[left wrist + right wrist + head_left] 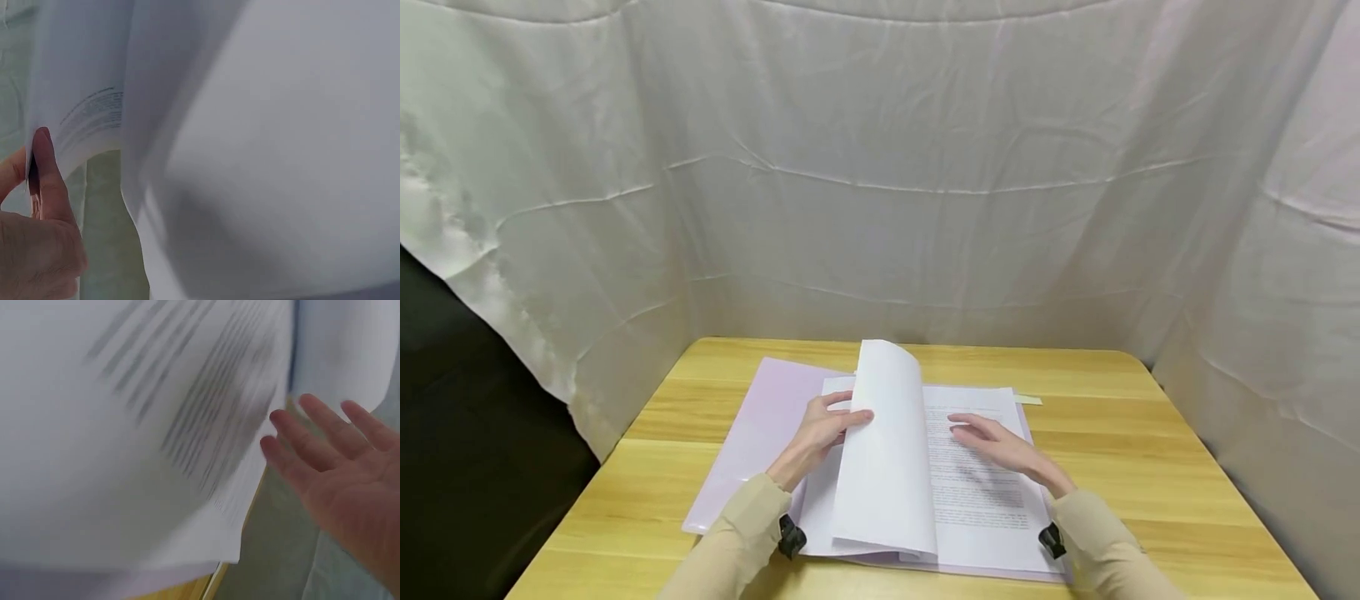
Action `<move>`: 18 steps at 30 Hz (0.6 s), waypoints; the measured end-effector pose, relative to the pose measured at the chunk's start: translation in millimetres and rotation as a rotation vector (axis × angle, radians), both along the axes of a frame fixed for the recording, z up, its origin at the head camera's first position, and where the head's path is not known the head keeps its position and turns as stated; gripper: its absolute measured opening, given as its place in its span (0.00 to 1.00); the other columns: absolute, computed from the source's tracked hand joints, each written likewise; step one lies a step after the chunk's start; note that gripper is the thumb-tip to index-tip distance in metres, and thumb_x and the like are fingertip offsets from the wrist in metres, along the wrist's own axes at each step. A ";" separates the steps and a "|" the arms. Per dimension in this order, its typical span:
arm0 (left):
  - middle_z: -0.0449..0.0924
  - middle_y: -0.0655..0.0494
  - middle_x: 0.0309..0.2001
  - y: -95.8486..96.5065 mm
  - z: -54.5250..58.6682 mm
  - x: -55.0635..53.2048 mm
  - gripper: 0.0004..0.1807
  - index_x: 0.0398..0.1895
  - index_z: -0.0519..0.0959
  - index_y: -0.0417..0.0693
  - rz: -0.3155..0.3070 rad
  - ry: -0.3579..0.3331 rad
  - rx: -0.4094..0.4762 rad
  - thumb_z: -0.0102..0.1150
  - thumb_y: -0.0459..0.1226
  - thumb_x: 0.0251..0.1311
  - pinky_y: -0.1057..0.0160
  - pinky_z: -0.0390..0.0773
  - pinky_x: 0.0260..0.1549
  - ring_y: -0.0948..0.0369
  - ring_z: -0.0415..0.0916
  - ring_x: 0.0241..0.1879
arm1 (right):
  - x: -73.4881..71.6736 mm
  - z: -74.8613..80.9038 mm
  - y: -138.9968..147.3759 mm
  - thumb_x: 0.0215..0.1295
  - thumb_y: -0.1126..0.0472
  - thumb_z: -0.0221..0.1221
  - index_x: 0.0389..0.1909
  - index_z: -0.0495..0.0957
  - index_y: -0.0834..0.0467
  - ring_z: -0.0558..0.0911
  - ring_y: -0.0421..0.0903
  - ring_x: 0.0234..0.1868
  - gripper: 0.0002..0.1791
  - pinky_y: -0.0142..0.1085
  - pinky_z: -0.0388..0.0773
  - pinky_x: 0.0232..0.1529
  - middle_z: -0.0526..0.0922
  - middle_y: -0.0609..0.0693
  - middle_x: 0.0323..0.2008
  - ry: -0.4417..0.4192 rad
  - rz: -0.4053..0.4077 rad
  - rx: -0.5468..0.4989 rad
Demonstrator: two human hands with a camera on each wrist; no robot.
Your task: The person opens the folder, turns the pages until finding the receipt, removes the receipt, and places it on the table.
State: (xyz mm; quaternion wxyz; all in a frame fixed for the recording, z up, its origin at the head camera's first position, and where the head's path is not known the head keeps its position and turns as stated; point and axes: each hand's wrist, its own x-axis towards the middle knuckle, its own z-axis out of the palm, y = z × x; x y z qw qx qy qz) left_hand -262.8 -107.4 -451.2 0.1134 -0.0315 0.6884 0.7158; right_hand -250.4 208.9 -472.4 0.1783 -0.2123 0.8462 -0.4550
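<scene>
Pages (887, 458): smooth, matt paper
Folder (752, 446), lower left: glossy plastic
Table (1150, 467): smooth wood grain
Curtain (955, 250), upper frame: satiny cloth

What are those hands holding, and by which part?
The left hand pinches the raised white paper by its left edge, partway along. The right hand, over the printed page, holds nothing.

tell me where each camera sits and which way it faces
Head: worn on the head, facing forward and down at the table, raised page and printed page; left hand, right hand and sleeves show.
Left wrist: on that wrist, facing white paper; part of the left hand shows at the left edge.
Right wrist: on that wrist, facing the printed page; the right hand shows at right, fingers apart.
Shared: head and left wrist both show the left hand pinching the raised page.
</scene>
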 end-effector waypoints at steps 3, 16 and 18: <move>0.87 0.39 0.44 -4.0 -4.7 -2.6 0.37 0.66 0.70 0.32 0.011 -0.016 -0.042 0.73 0.32 0.53 0.63 0.87 0.34 0.59 0.86 0.33 | -1.5 -6.0 6.2 0.78 0.51 0.50 0.73 0.61 0.68 0.67 0.69 0.72 0.32 0.62 0.66 0.71 0.67 0.70 0.71 0.037 0.033 0.058; 0.86 0.38 0.47 -29.0 -21.1 -11.1 0.41 0.65 0.71 0.33 -0.051 0.020 -0.481 0.78 0.39 0.49 0.61 0.83 0.36 0.58 0.82 0.34 | -2.8 -6.8 10.4 0.77 0.54 0.54 0.72 0.58 0.75 0.66 0.70 0.72 0.35 0.62 0.63 0.72 0.67 0.72 0.70 -0.014 0.101 0.110; 0.83 0.35 0.51 -32.1 -23.0 -11.1 0.41 0.65 0.71 0.32 -0.071 0.061 -0.563 0.78 0.39 0.49 0.55 0.84 0.43 0.53 0.82 0.41 | -2.7 -7.3 10.8 0.77 0.55 0.54 0.71 0.58 0.76 0.66 0.70 0.72 0.35 0.63 0.64 0.71 0.67 0.73 0.70 -0.013 0.106 0.107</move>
